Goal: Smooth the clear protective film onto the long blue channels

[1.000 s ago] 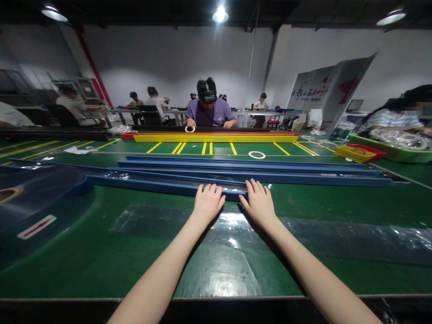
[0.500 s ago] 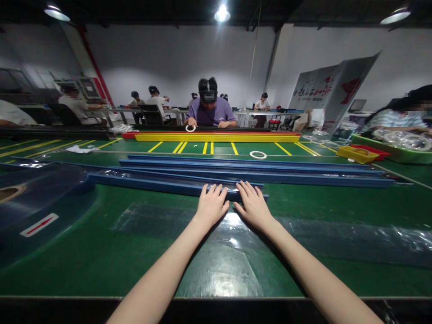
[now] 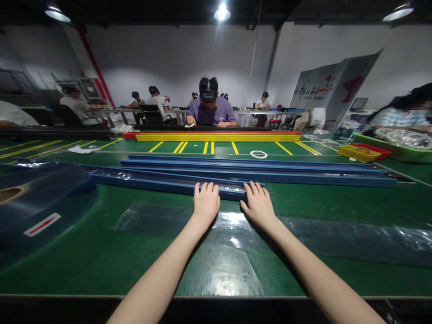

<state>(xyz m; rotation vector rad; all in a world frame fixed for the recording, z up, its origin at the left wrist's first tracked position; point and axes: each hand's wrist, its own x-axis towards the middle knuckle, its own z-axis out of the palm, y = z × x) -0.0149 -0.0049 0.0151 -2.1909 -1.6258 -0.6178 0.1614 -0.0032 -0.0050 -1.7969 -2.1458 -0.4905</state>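
Observation:
A long blue channel strip point(image 3: 162, 183) lies at a slight slant before me, with shiny clear film point(image 3: 229, 188) inside it. My left hand point(image 3: 206, 200) rests across its near wall, palm down, fingers stretched over the channel. Near the strip's right end, my right hand point(image 3: 259, 202) lies the same way, fingers spread and thumb on the near side. That end is partly hidden by my right hand. Beneath my wrists, a flat band of clear plastic film point(image 3: 324, 238) lies on the green table point(image 3: 111, 274). Neither hand is visibly closed around anything.
A large blue-tinted roll point(image 3: 50, 198) with a red-arrow label sits at left. More blue channels point(image 3: 303, 176) lie behind. Farther back are a white ring point(image 3: 258, 154), yellow channel point(image 3: 216, 137) and yellow tray point(image 3: 359, 153). A co-worker point(image 3: 211, 108) sits opposite, holding a white ring.
My left hand has moved slightly left and my right hand slightly right, widening the gap between them. The channel's right end, visible beyond my right hand before, is now mostly covered.

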